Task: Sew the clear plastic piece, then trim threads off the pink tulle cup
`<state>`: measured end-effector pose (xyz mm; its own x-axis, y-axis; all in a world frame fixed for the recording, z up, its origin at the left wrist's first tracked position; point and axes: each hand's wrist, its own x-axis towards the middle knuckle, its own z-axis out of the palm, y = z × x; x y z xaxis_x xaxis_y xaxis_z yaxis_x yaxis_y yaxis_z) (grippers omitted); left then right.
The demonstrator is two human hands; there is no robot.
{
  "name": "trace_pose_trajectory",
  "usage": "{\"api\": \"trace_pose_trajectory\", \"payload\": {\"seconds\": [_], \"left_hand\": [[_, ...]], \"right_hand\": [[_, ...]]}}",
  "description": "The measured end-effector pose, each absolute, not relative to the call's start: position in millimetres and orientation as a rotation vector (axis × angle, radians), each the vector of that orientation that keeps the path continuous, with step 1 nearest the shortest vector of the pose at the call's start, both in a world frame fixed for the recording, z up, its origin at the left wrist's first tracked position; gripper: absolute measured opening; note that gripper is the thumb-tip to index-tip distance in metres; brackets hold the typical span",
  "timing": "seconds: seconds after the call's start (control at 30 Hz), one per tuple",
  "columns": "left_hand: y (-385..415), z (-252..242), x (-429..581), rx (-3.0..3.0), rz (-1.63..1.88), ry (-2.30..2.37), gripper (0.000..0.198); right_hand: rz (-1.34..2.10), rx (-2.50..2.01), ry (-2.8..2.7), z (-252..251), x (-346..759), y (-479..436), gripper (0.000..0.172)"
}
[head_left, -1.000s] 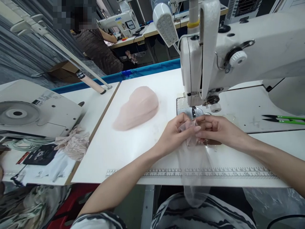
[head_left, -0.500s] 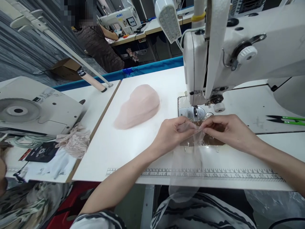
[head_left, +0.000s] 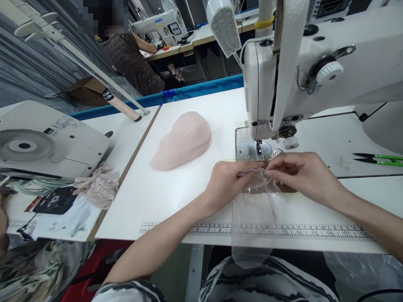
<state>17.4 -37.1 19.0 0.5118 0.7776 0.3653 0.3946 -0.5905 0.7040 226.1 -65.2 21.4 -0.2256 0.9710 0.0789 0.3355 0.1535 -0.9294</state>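
A strip of sheer pale fabric [head_left: 252,214] hangs from my fingers over the table's front edge toward my lap. My left hand [head_left: 228,180] pinches its upper edge, thumb below and fingers above. At the same edge, just to the right, my right hand [head_left: 299,172] grips the fabric between thumb and forefinger, the fingertips of both hands close together. Both hands are just in front of the sewing machine's presser foot [head_left: 258,147] and metal needle plate [head_left: 247,149]. Left of them, a folded piece of sheer pink fabric [head_left: 185,140] lies on the white table.
Green-handled thread snips [head_left: 378,159] lie at the right. The sewing machine head [head_left: 264,88] rises behind my hands. A printed ruler [head_left: 299,231] runs along the table's front edge. At left are another machine [head_left: 47,138] and a bundle of pink yarn-like material [head_left: 102,186]. A person [head_left: 129,58] works beyond.
My left hand has moved slightly down, its fingers straighter along the fabric edge. The strip has shifted a little right, and its upper edge is spread wider between my hands.
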Motion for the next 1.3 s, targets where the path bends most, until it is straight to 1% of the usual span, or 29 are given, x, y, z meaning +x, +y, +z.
{"api": "trace_pose_trajectory", "payload": {"seconds": [0.13, 0.3, 0.43, 0.57, 0.73, 0.83, 1.0, 1.1, 1.2, 1.3], "left_hand": [[-38, 17, 18, 2.298, 1.043, 0.959, 0.017], [-36, 16, 19, 2.429, 1.195, 0.919, 0.013], [-35, 13, 20, 2.488, 1.256, 0.89, 0.01], [-37, 12, 21, 2.518, 1.289, 0.868, 0.007], [-42, 12, 25, 2.527, 1.297, 0.838, 0.006], [-43, 13, 26, 2.509, 1.293, 0.837, 0.008], [-41, 11, 23, 2.588, 1.284, 0.812, 0.007], [-39, 9, 21, 2.638, 1.287, 0.769, 0.006], [-41, 8, 22, 2.615, 1.281, 0.766, 0.007], [-45, 10, 24, 2.554, 1.261, 0.802, 0.015]], "right_hand": [[0.851, -1.135, -1.797, 19, 224, -70, 0.013], [0.684, -1.123, -1.896, 17, 222, -71, 0.014], [0.699, -1.133, -1.874, 15, 220, -71, 0.007], [0.702, -1.149, -1.867, 14, 220, -71, 0.018], [0.661, -1.095, -1.917, 15, 220, -72, 0.009], [0.668, -1.061, -1.912, 15, 220, -72, 0.007], [0.739, -1.038, -1.91, 18, 224, -71, 0.012], [0.723, -1.028, -1.921, 21, 225, -71, 0.015], [0.548, -1.014, -1.977, 20, 226, -72, 0.016], [0.24, -0.919, -2.101, 15, 231, -73, 0.012]]}}
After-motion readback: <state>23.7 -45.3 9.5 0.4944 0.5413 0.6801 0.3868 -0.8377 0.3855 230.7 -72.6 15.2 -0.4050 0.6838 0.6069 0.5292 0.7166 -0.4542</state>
